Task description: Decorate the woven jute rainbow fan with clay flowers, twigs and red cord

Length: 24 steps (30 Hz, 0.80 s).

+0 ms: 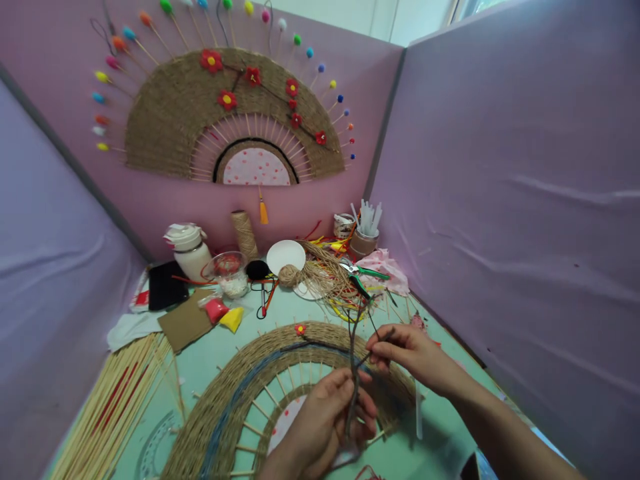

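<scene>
Twine ball point(289, 276) lies beyond lower fan point(273, 363).

We saw a rough, matt fan point(260, 343) woven of twine-like fibre, with wooden ribs point(261, 410). Above it, the dark twig point(352, 347) looked matt and bark-like. Left of the fan we found pale, smooth wooden sticks point(95, 413) and dull brown cardboard point(186, 320); beyond it, a hairy twine spool point(244, 235), a smooth white dish point(286, 257) and cutters point(357, 270) with shiny metal blades point(347, 268) and plastic-looking handles point(375, 273).

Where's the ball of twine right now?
In the head view, the twine ball sits left of centre, between a black rounded object and the loose strands, beyond the woven fan on the table.
</scene>
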Tool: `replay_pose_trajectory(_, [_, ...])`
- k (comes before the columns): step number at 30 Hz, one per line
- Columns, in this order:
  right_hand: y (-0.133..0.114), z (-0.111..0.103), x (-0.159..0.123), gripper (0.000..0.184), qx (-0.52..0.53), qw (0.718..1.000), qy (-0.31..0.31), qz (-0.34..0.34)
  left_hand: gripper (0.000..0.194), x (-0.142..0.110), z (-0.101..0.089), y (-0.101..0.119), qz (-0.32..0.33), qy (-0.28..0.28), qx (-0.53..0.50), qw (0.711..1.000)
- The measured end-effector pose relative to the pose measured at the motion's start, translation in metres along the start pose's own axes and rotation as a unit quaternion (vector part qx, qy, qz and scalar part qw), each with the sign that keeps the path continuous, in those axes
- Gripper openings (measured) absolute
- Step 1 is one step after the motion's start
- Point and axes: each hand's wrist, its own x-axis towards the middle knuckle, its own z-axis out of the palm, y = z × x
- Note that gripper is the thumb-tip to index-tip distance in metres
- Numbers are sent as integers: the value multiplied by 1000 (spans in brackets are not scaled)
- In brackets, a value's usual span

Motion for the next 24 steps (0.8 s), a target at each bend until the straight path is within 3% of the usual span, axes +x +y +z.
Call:
replay_pose_trajectory(4, [0, -16, 24, 35, -56, 997, -52, -8, 41, 4, -7, -3, 42, 54, -29, 997])
replay_pose_trajectory(7, [-5, -33, 47, 34, -110, 992, -14, -57, 41, 5, -11, 0, 40, 45, -70, 996])
replay_pose_trajectory(11, [-1, -48, 75, 36, -209, 976, -13, -59, 34, 4, -13, 5, 46, 26, -90, 995])
replay_pose_trajectory(17, [12, -77, 120, 30, -420, 891, 169, -34, 24, -2, -14, 10, 83, 13, -24, 996])
replay_pose_trajectory(19, [15, -83, 136, 24, -468, 865, 181, -8, 23, -2, -15, 10, 85, 7, -12, 996])
replay_pose_trajectory(24, [24, -75, 163, 24, -545, 824, 135, 72, 23, 3, -20, 6, 115, 9, -7, 993])
